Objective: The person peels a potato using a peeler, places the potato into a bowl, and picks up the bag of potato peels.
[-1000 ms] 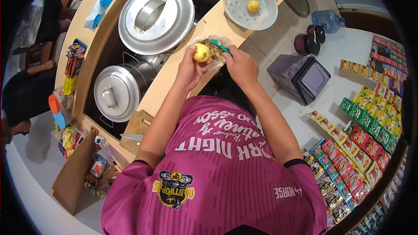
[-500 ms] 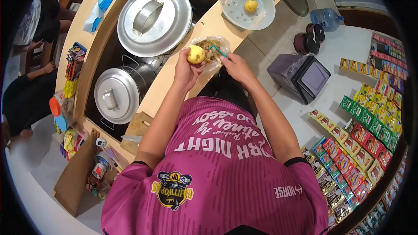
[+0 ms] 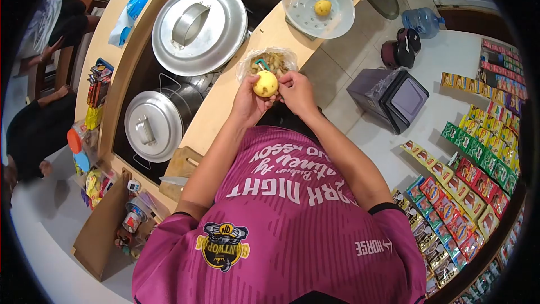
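Note:
A peeled yellow potato (image 3: 265,85) with a few dark spots sits in my left hand (image 3: 245,101), whose fingers curl round its left side and underneath. My right hand (image 3: 297,94) is closed in a pinch against the potato's right side; anything between its fingertips is hidden. Just beyond the potato, a green peeler (image 3: 262,65) shows in part over an open clear plastic bag (image 3: 286,56) full of peelings. A second peeled potato (image 3: 323,8) lies in a white perforated basin (image 3: 345,19) farther right on the counter.
Large lidded pots (image 3: 222,42) stand behind the wooden counter (image 3: 211,110). On the left, a knife (image 3: 174,180) rests by a cutting board (image 3: 183,164). A lidded bin (image 3: 388,98) stands on the right, near hanging sachets (image 3: 478,135). Another person (image 3: 42,129) is at far left.
My right hand has left the peeler's handle and come against the potato. The peeler now shows over the bag. My left hand has moved the potato slightly right and toward me.

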The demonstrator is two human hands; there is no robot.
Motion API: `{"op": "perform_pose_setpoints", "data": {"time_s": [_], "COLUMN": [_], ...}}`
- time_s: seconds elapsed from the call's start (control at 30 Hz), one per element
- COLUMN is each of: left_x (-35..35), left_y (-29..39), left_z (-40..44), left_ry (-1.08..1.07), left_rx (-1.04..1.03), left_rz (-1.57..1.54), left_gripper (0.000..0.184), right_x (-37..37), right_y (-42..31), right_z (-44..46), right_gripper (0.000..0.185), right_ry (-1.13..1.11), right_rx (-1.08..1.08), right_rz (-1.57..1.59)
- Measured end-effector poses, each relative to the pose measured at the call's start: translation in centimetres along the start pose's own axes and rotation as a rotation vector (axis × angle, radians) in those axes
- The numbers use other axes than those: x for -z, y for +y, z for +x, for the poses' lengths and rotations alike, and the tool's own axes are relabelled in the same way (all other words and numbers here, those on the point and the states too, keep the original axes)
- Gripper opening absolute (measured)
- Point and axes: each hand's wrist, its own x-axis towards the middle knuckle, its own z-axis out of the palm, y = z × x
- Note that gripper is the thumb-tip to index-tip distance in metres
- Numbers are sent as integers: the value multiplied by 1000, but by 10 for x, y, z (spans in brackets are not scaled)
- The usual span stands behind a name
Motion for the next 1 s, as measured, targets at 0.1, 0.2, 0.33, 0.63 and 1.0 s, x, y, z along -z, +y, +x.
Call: {"op": "perform_pose_setpoints", "data": {"time_s": [0.1,0.2,0.33,0.63,1.0], "left_x": [1,-3,3,7,6], "left_y": [2,8,9,13,21], "left_z": [1,-2,4,1,-4], "left_ry": [6,38,66,122,122], "left_rx": [-15,-62,-49,-90,-117], "left_rz": [10,-24,22,35,42], "left_gripper": [48,43,44,45,50], "right_x": [17,59,90,105,141], "right_y": [-17,-129,-213,-169,-138], "right_z": [-1,-20,-49,-64,-58], "right_gripper": [23,41,41,40,39], "right_ry": [-5,59,-255,-260,-253], "right_rx": [331,489,961,973,1005], "right_rz": [-421,-222,387,603,677]}}
